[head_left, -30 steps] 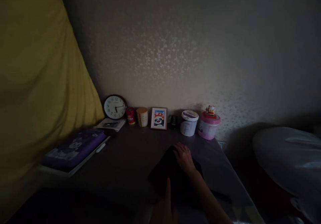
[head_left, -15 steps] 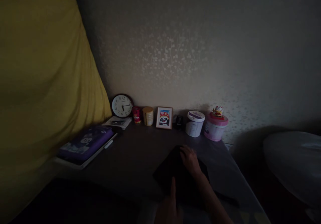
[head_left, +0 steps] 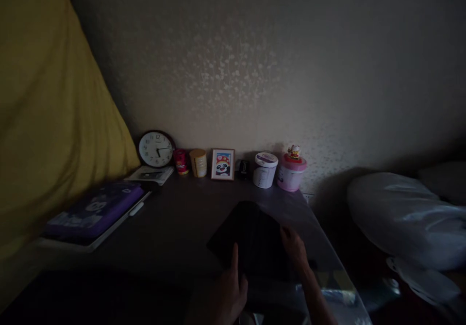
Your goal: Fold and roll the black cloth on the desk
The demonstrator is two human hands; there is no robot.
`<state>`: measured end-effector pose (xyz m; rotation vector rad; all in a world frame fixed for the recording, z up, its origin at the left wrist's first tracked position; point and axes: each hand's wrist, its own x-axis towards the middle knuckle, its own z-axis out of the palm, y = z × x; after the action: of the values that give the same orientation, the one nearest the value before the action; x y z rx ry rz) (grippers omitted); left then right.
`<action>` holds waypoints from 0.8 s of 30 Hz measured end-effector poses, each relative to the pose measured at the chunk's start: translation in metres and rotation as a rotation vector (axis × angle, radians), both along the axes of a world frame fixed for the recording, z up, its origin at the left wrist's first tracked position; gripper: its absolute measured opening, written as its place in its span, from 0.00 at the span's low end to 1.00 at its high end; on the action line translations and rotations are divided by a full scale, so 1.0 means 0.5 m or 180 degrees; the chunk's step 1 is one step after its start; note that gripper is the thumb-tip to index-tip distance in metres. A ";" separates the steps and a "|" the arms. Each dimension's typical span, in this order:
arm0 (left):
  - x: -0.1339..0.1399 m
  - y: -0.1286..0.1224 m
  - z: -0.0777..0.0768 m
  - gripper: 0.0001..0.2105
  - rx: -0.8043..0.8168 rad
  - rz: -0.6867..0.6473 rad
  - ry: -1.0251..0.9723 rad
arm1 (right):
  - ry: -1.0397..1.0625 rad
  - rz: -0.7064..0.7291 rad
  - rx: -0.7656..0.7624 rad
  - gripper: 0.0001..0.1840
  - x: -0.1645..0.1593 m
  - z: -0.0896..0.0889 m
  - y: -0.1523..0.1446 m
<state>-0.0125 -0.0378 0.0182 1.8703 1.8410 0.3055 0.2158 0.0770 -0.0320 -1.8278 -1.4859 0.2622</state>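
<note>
A black, flat, angular piece that looks like cloth (head_left: 251,233) lies on the dark table in front of me; the dim light hides its exact kind. My right hand (head_left: 294,247) is at its right edge, fingers closed on that edge. Over its near left part is my left hand (head_left: 231,286), with the index finger stretched forward and the thumb apart. The other fingers of that hand are hard to see in the shadow.
Along the wall stand a round clock (head_left: 156,149), a red tub (head_left: 181,162), a yellow canister (head_left: 198,163), a framed panda picture (head_left: 223,164), a white tub (head_left: 265,170) and a pink-lidded tub (head_left: 291,173). A purple case (head_left: 96,208) lies left, by a yellow curtain (head_left: 54,121).
My right hand has moved from the far top of the black cloth to its right edge. The cloth looks more spread there. The view has turned slightly right.
</note>
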 end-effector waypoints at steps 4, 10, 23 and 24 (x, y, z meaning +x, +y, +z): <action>-0.003 0.001 -0.010 0.31 0.0016 0.0002 0.0073 | 0.0347 0.0035 -0.0123 0.21 -0.002 0.008 -0.013; -0.003 0.004 -0.023 0.30 0.0165 0.0031 0.0077 | 0.0737 0.0121 -0.0081 0.24 -0.018 0.020 -0.035; 0.003 0.002 -0.016 0.30 0.0129 0.0057 -0.0145 | 0.0826 0.0144 0.0115 0.25 -0.038 0.024 -0.060; 0.003 0.001 -0.013 0.31 0.0140 0.0059 -0.0149 | 0.0912 0.0179 0.0171 0.25 -0.039 0.024 -0.058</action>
<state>-0.0110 -0.0371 0.0118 1.8604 1.8351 0.3960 0.1963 0.0480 -0.0201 -1.6302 -1.3313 0.4858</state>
